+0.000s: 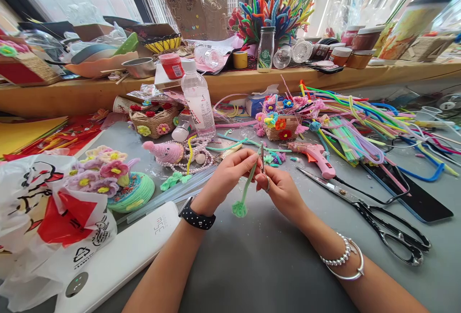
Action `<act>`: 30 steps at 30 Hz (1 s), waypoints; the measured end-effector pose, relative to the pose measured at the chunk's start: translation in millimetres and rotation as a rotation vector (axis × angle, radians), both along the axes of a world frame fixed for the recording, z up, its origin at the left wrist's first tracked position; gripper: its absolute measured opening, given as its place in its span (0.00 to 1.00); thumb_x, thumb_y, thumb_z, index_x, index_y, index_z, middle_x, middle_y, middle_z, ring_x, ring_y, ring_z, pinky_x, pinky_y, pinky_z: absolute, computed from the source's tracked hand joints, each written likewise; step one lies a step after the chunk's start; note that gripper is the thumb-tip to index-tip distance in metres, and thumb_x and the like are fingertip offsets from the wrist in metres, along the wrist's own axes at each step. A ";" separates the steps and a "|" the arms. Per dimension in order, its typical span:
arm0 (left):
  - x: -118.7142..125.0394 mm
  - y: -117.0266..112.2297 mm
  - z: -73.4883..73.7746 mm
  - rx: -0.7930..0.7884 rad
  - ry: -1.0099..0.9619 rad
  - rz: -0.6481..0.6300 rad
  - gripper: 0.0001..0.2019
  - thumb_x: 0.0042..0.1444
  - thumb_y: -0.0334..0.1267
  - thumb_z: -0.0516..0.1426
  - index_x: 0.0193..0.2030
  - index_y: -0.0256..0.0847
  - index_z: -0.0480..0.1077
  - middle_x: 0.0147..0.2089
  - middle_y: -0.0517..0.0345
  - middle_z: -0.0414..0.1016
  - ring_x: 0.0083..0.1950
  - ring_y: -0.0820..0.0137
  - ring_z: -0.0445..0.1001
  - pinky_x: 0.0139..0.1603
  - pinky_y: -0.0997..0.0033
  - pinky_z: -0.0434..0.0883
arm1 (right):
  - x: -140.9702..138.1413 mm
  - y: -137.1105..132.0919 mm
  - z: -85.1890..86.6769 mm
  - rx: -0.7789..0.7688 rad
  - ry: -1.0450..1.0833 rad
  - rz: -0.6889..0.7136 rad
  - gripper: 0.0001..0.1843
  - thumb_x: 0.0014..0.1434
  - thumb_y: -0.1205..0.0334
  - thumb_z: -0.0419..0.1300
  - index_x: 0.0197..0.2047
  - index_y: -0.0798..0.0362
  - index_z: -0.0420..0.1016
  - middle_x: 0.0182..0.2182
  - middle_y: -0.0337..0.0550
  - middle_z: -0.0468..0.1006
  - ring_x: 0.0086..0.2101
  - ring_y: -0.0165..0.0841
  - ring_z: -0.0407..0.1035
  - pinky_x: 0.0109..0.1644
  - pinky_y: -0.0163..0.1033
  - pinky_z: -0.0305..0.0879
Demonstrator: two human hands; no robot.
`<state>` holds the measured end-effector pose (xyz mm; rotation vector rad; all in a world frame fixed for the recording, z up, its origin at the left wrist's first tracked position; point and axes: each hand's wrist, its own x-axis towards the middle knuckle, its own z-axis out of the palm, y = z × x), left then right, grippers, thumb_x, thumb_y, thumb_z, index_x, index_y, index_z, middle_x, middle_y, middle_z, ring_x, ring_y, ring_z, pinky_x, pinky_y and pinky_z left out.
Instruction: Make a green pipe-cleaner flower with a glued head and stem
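My left hand [239, 166] is closed on the stem of a pale green pipe-cleaner flower [239, 208]. The flower's round looped head hangs down below my fingers, above the grey tabletop. Closed as well, my right hand [279, 186] grips small scissors [262, 151]; their narrow blades point up, right beside the green stem. Part of a finger loop shows by my right thumb. My fingers cover where the blades and stem meet, so I cannot tell whether they touch. Just behind my hands lie purple and teal pipe-cleaner pieces [275, 159].
A pink glue gun [313, 154] and large black-handled scissors [374, 222] lie on the right, near a dark phone [414, 198] and many pipe cleaners [345, 130]. Left are a white power bank [140, 246], a plastic bag [54, 222] and a flower pot [133, 190]. Behind stands a bottle [198, 102].
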<state>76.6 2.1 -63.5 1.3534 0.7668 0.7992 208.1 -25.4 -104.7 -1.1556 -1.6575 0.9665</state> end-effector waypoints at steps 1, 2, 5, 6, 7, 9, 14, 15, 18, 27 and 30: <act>0.1 -0.2 0.1 -0.003 -0.005 -0.002 0.09 0.53 0.40 0.49 0.27 0.37 0.62 0.26 0.62 0.61 0.26 0.76 0.64 0.30 0.74 0.64 | -0.1 -0.1 0.2 0.000 0.008 0.004 0.28 0.51 0.37 0.43 0.19 0.55 0.61 0.18 0.38 0.61 0.21 0.27 0.55 0.25 0.32 0.52; 0.1 -0.5 0.2 -0.007 -0.009 -0.004 0.09 0.53 0.40 0.49 0.27 0.37 0.62 0.26 0.62 0.61 0.25 0.77 0.64 0.29 0.74 0.64 | -0.3 -0.3 0.4 0.000 0.017 0.010 0.28 0.51 0.37 0.43 0.20 0.55 0.61 0.18 0.38 0.61 0.21 0.27 0.55 0.25 0.32 0.52; 0.3 -1.4 0.7 -0.010 -0.020 -0.005 0.09 0.53 0.39 0.49 0.27 0.37 0.62 0.25 0.63 0.61 0.24 0.77 0.63 0.28 0.75 0.64 | -0.2 -1.7 0.7 -0.002 0.034 0.034 0.29 0.50 0.36 0.42 0.22 0.55 0.62 0.20 0.39 0.63 0.22 0.28 0.56 0.26 0.32 0.53; 0.4 -1.6 0.8 -0.009 -0.023 -0.006 0.09 0.53 0.39 0.48 0.26 0.37 0.62 0.25 0.63 0.61 0.24 0.78 0.63 0.28 0.75 0.63 | -0.1 -2.3 0.8 -0.002 0.036 0.040 0.29 0.51 0.36 0.42 0.23 0.55 0.62 0.20 0.40 0.64 0.23 0.28 0.56 0.26 0.32 0.53; 0.5 -1.7 0.9 -0.008 -0.027 -0.006 0.09 0.54 0.39 0.48 0.26 0.37 0.61 0.25 0.63 0.61 0.24 0.78 0.63 0.27 0.75 0.63 | 0.1 -2.9 1.0 -0.001 0.035 0.047 0.29 0.51 0.36 0.42 0.23 0.55 0.62 0.20 0.40 0.64 0.23 0.28 0.56 0.26 0.32 0.53; 0.8 -1.8 0.9 -0.005 -0.034 -0.008 0.09 0.54 0.38 0.48 0.26 0.37 0.61 0.25 0.63 0.61 0.24 0.78 0.63 0.27 0.76 0.63 | 0.5 -3.7 1.3 0.003 0.033 0.057 0.28 0.51 0.37 0.41 0.23 0.55 0.62 0.21 0.40 0.64 0.23 0.28 0.57 0.27 0.32 0.54; 1.0 -1.3 -0.1 -0.011 -0.030 -0.015 0.09 0.53 0.38 0.49 0.26 0.37 0.61 0.25 0.62 0.61 0.24 0.77 0.64 0.28 0.75 0.63 | 1.2 -2.8 2.2 0.011 0.022 0.048 0.28 0.52 0.38 0.42 0.22 0.55 0.61 0.20 0.39 0.63 0.23 0.28 0.57 0.27 0.32 0.54; 1.0 -1.2 -0.3 -0.013 -0.027 -0.015 0.09 0.53 0.38 0.49 0.26 0.37 0.61 0.25 0.62 0.62 0.25 0.77 0.64 0.28 0.74 0.64 | 1.2 -2.5 2.3 0.010 0.018 0.043 0.27 0.52 0.38 0.42 0.22 0.55 0.61 0.20 0.39 0.62 0.23 0.28 0.57 0.27 0.32 0.54; 0.9 -1.2 -0.2 -0.021 -0.020 -0.005 0.09 0.52 0.39 0.50 0.26 0.37 0.62 0.25 0.62 0.62 0.25 0.76 0.64 0.29 0.73 0.64 | 0.8 -2.3 3.0 -0.005 0.008 0.030 0.27 0.51 0.38 0.43 0.21 0.55 0.60 0.19 0.38 0.62 0.23 0.28 0.56 0.26 0.32 0.53; -0.1 -0.3 0.5 -0.009 -0.002 0.010 0.09 0.52 0.40 0.49 0.27 0.37 0.62 0.26 0.61 0.62 0.26 0.76 0.64 0.29 0.74 0.65 | 0.2 -2.9 4.2 -0.020 -0.001 0.013 0.27 0.50 0.38 0.45 0.19 0.54 0.59 0.17 0.37 0.60 0.21 0.26 0.53 0.24 0.31 0.51; 0.3 -0.8 0.6 -0.025 -0.008 0.004 0.09 0.52 0.41 0.49 0.26 0.37 0.61 0.26 0.62 0.62 0.25 0.77 0.64 0.29 0.74 0.65 | 1.0 -2.3 3.0 -0.015 -0.006 0.003 0.26 0.51 0.39 0.45 0.18 0.55 0.59 0.17 0.37 0.60 0.20 0.26 0.53 0.24 0.32 0.50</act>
